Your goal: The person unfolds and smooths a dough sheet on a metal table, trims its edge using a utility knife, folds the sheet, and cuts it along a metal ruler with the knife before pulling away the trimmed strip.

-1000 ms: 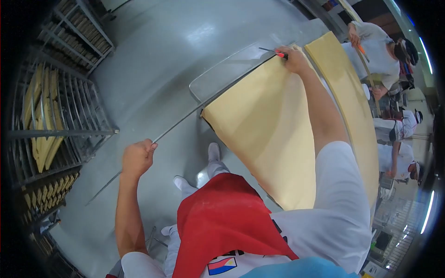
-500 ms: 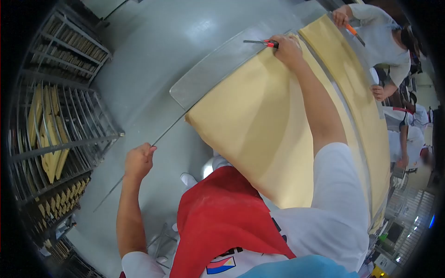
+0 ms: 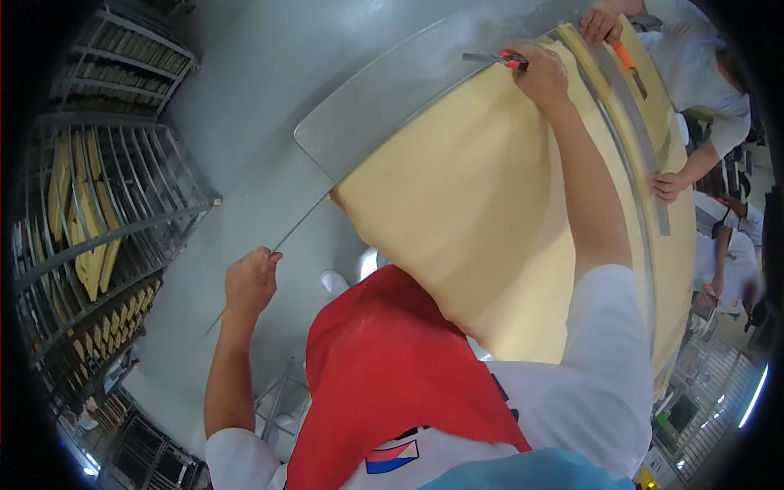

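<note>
My left hand is closed around a long thin metal strip that runs up to the near-left corner of the dough sheet. Whether the strip continues along the dough's edge I cannot tell. At the far end of the sheet, my right hand grips a knife with a red and black handle, its blade pointing left. The wide pale-yellow sheet covers most of the table, whose bare metal shows beyond its left edge.
Across the table, a co-worker's hands hold an orange-handled knife and a flat metal strip over another dough strip. Wire racks with yellow pieces stand left. More people are at the right.
My right hand with the knife has moved up and right in view. The co-worker's flat metal strip now lies visibly across the far dough. My left hand keeps its grip.
</note>
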Demonstrator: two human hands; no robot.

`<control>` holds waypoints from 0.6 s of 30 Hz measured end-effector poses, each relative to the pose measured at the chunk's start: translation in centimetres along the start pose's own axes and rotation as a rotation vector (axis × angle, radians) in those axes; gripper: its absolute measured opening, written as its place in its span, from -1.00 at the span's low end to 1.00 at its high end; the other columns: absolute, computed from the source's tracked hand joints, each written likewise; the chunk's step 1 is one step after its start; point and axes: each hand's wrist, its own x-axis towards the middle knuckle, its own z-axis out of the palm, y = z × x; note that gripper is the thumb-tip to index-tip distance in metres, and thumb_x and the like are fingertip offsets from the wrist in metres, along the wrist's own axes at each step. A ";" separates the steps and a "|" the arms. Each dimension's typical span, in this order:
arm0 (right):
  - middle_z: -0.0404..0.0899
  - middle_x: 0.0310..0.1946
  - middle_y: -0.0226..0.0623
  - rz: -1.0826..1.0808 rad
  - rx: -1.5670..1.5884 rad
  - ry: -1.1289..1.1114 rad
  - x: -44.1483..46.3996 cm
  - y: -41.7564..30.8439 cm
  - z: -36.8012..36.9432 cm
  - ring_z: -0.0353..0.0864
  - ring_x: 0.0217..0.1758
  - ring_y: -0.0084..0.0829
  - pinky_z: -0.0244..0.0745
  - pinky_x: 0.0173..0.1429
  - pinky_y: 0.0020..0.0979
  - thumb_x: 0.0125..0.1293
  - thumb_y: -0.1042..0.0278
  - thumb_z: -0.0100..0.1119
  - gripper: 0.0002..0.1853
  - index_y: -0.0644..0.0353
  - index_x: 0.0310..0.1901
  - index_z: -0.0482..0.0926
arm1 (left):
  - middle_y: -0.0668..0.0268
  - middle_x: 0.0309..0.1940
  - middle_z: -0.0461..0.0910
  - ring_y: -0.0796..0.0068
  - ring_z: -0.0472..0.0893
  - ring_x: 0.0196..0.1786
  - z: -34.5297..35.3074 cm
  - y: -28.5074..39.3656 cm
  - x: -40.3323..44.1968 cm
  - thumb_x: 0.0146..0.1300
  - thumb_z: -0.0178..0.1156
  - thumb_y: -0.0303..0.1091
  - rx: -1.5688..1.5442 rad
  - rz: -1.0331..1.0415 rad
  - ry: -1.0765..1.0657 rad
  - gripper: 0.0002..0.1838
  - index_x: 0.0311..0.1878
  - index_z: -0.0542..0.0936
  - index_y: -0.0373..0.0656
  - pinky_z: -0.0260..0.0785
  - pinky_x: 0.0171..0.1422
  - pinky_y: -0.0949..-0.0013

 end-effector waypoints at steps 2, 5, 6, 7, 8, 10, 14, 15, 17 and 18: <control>0.73 -0.04 -0.43 -0.177 0.081 0.105 0.5 0.0 -1.0 0.68 0.04 -0.18 0.53 0.20 -0.19 0.16 0.38 0.30 -0.73 -0.10 -0.08 0.73 | 0.11 -0.53 0.53 -0.09 0.57 -0.44 0.6 0.4 -0.7 0.44 0.21 -0.21 0.016 0.010 0.037 -0.71 -0.37 0.46 -0.14 0.40 -0.37 -0.03; 0.73 -0.03 -0.42 -0.097 0.053 0.039 1.2 -1.3 -1.5 0.67 0.08 -0.20 0.54 0.19 -0.21 0.14 0.42 0.32 -0.71 -0.09 -0.07 0.72 | 0.12 -0.53 0.54 -0.09 0.57 -0.44 0.2 0.2 -0.2 0.44 0.21 -0.20 0.060 -0.006 0.014 -0.72 -0.37 0.47 -0.14 0.39 -0.37 -0.02; 0.73 -0.02 -0.41 -0.028 0.007 -0.043 0.9 -1.6 -2.2 0.67 0.09 -0.21 0.55 0.19 -0.21 0.13 0.45 0.32 -0.70 -0.08 -0.07 0.72 | 0.12 -0.53 0.54 -0.09 0.57 -0.44 0.4 0.3 0.0 0.44 0.21 -0.20 0.048 -0.011 0.010 -0.72 -0.37 0.47 -0.14 0.39 -0.37 -0.02; 0.73 -0.02 -0.41 -0.030 -0.002 -0.060 -0.5 -0.8 -1.7 0.67 0.09 -0.21 0.55 0.19 -0.21 0.13 0.45 0.32 -0.70 -0.08 -0.07 0.72 | 0.12 -0.53 0.54 -0.09 0.57 -0.44 0.2 0.4 0.1 0.43 0.22 -0.20 -0.018 0.002 0.015 -0.72 -0.36 0.47 -0.15 0.39 -0.37 -0.03; 0.72 -0.02 -0.41 -0.095 0.028 0.006 -1.5 0.4 -1.1 0.68 0.09 -0.21 0.55 0.19 -0.21 0.13 0.47 0.32 -0.70 -0.07 -0.08 0.72 | 0.11 -0.53 0.54 -0.09 0.57 -0.43 -0.1 0.2 0.3 0.42 0.23 -0.20 -0.081 0.016 0.033 -0.72 -0.36 0.47 -0.15 0.39 -0.37 -0.03; 0.72 -0.02 -0.41 -0.201 0.070 0.111 1.3 0.0 -1.4 0.68 0.09 -0.21 0.56 0.19 -0.21 0.12 0.50 0.31 -0.69 -0.06 -0.08 0.72 | 0.11 -0.52 0.55 -0.08 0.57 -0.43 -0.3 0.6 0.4 0.40 0.25 -0.21 -0.011 0.020 0.048 -0.71 -0.36 0.46 -0.15 0.38 -0.37 -0.03; 0.71 0.05 -0.35 -0.118 0.085 -0.060 0.3 0.4 -2.3 0.67 0.13 -0.19 0.56 0.23 -0.21 0.12 0.53 0.29 -0.62 -0.03 0.00 0.70 | 0.10 -0.51 0.55 -0.08 0.56 -0.44 -0.2 0.0 0.3 0.41 0.25 -0.20 -0.045 -0.002 0.063 -0.70 -0.38 0.45 -0.14 0.37 -0.38 -0.02; 0.71 0.08 -0.33 -0.164 0.113 -0.036 0.3 0.5 -2.2 0.66 0.15 -0.18 0.56 0.24 -0.22 0.12 0.53 0.29 -0.60 -0.03 0.03 0.69 | 0.10 -0.51 0.55 -0.09 0.56 -0.44 -0.2 -0.1 0.5 0.42 0.24 -0.18 -0.043 -0.001 0.040 -0.68 -0.38 0.45 -0.14 0.37 -0.38 -0.02; 0.70 0.11 -0.31 -0.198 0.149 -0.002 -0.4 0.5 -1.9 0.66 0.16 -0.17 0.55 0.25 -0.23 0.12 0.53 0.30 -0.57 -0.02 0.07 0.69 | 0.09 -0.50 0.55 -0.09 0.56 -0.43 -0.5 -0.2 0.4 0.42 0.24 -0.16 -0.026 0.008 0.017 -0.67 -0.39 0.45 -0.15 0.37 -0.38 -0.02; 0.68 0.14 -0.30 -0.197 0.177 0.026 -0.9 0.4 -1.7 0.64 0.19 -0.16 0.55 0.27 -0.22 0.13 0.52 0.31 -0.55 -0.02 0.10 0.67 | 0.09 -0.50 0.55 -0.10 0.56 -0.43 -0.2 -0.4 0.2 0.43 0.23 -0.15 -0.035 0.002 0.028 -0.67 -0.38 0.45 -0.15 0.36 -0.38 -0.01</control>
